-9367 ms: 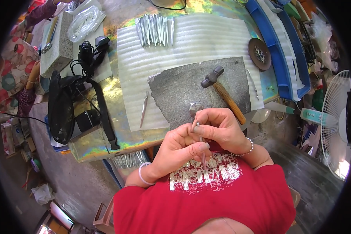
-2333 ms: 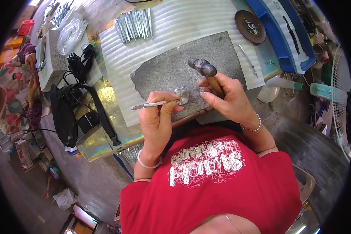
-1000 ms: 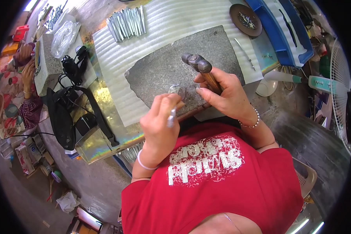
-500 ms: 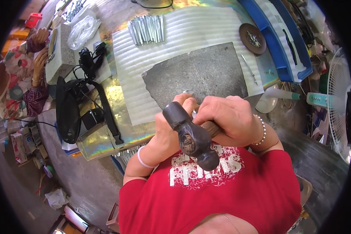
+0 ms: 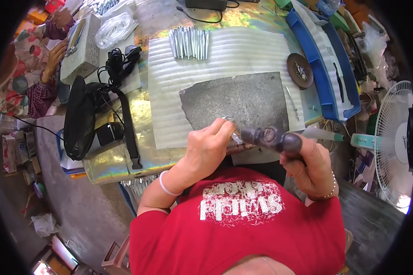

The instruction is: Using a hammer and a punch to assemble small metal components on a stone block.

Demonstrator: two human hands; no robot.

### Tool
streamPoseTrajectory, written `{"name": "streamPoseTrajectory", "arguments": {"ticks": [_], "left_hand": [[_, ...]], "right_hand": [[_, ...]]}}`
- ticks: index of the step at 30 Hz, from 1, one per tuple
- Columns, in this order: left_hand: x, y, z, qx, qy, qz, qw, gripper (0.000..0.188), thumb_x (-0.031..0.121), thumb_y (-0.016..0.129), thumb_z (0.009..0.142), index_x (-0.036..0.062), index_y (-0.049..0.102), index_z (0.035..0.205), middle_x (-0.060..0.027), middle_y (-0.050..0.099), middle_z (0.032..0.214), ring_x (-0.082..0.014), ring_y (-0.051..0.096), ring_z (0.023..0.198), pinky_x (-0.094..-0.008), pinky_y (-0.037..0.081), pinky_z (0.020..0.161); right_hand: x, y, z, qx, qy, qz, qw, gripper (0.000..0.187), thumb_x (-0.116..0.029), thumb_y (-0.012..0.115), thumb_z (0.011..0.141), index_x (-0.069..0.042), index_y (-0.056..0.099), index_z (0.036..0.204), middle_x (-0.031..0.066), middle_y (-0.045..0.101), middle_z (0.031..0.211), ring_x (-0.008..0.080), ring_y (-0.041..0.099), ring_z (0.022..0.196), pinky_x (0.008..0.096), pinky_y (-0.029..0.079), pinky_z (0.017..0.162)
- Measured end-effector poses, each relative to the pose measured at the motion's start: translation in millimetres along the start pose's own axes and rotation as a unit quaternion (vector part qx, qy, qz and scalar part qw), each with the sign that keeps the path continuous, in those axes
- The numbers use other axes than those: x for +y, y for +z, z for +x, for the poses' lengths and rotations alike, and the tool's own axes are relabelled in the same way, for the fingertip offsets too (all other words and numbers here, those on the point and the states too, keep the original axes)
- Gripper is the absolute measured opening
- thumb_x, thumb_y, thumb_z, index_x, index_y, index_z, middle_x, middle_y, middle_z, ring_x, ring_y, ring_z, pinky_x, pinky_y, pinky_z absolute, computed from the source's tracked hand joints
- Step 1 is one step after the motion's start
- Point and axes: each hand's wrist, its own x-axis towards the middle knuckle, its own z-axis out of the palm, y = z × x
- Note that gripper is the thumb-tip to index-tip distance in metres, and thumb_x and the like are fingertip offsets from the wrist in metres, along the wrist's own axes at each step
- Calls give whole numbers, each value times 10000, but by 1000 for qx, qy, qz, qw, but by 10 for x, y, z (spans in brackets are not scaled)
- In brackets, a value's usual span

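My right hand (image 5: 313,167) is closed round a ball-peen hammer (image 5: 271,138), whose dark head hangs over the table's near edge, just right of my left hand. My left hand (image 5: 209,145) pinches a slim silvery metal piece (image 5: 236,138) at the near edge of a grey stone slab (image 5: 238,94). Part of that piece is hidden by my fingers and the hammer head. Beneath the slab lies a white ribbed foam sheet (image 5: 163,110). Farther back on the foam, several silvery metal strips (image 5: 189,43) lie side by side.
Right of the slab are a thin metal rod (image 5: 292,103) and a round brown dish (image 5: 300,71) with small metal bits. A blue tray (image 5: 307,41) stands beyond, and a fan (image 5: 399,142) at far right. Black bag (image 5: 80,121) and cables lie left, near another person's hand (image 5: 56,57).
The hammer has moved right and turned, its head now pointing left. My right hand has drawn away from my left, which still pinches the metal piece. The whole view has shifted slightly.
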Motion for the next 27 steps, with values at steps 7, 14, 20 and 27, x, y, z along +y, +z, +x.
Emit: {"name": "streamPoseTrajectory", "arguments": {"ticks": [7, 14, 20, 27], "left_hand": [[29, -30, 5, -29, -26, 16, 999, 193, 3, 666, 663, 64, 571, 820, -53, 601, 772, -234, 614, 611, -308, 488, 505], [21, -12, 4, -31, -31, 22, 999, 207, 44, 703, 664, 79, 573, 822, -50, 600, 774, -237, 615, 606, -317, 488, 500], [37, -27, 24, -12, -5, 8, 1000, 182, -17, 564, 693, 77, 515, 840, -59, 518, 744, -234, 593, 605, -330, 461, 457], [39, -37, 36, -10, -2, 4, 1000, 189, -26, 564, 688, 72, 513, 840, -62, 520, 753, -230, 592, 605, -330, 460, 455]], "right_hand": [[-77, 8, 26, 12, -24, -91, 996, 539, 55, 641, 753, 25, 456, 1258, 187, 617, 985, 277, 645, 774, 310, 533, 624], [-44, 68, 18, -8, -24, -140, 990, 559, 41, 657, 734, 42, 455, 1255, 155, 606, 901, 253, 618, 682, 310, 492, 520], [-65, 63, 18, -9, -11, -153, 988, 571, 37, 663, 729, 49, 450, 1258, 144, 610, 897, 243, 622, 684, 300, 491, 519], [-126, 68, 28, -2, -3, -171, 985, 529, 32, 646, 742, 45, 466, 1240, 150, 618, 915, 245, 627, 703, 309, 502, 545]]}}
